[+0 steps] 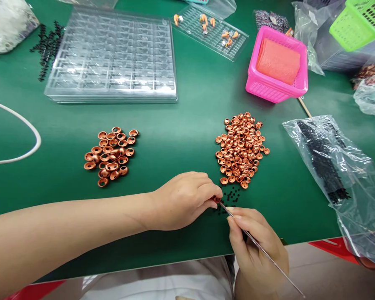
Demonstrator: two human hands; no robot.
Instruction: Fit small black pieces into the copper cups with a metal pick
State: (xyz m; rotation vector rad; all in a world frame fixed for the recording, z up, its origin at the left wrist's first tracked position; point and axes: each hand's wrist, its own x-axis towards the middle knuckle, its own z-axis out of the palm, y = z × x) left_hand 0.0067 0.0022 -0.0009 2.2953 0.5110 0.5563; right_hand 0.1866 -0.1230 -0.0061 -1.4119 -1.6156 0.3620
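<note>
My left hand (187, 202) pinches a small copper-coloured cup (217, 200) between thumb and fingers. In my right hand (259, 246) is a thin metal tweezer-like tool (262, 251), held like a pen, its tip touching or very near the cup. Whether the tip grips a small part cannot be seen. Tiny black pieces (231, 195) lie scattered on the green table just beyond and under the fingertips. A large pile of copper cups (242, 146) sits behind them, and a smaller group of the same cups (111, 154) lies to the left.
Stacked clear plastic trays (112, 54) stand at the back left, beside black strips (48, 46). Behind are a clear tray with orange parts (212, 31) and a pink basket (276, 93). A bag of black parts (325, 162) lies right; a white cable (34, 143) curves in at left.
</note>
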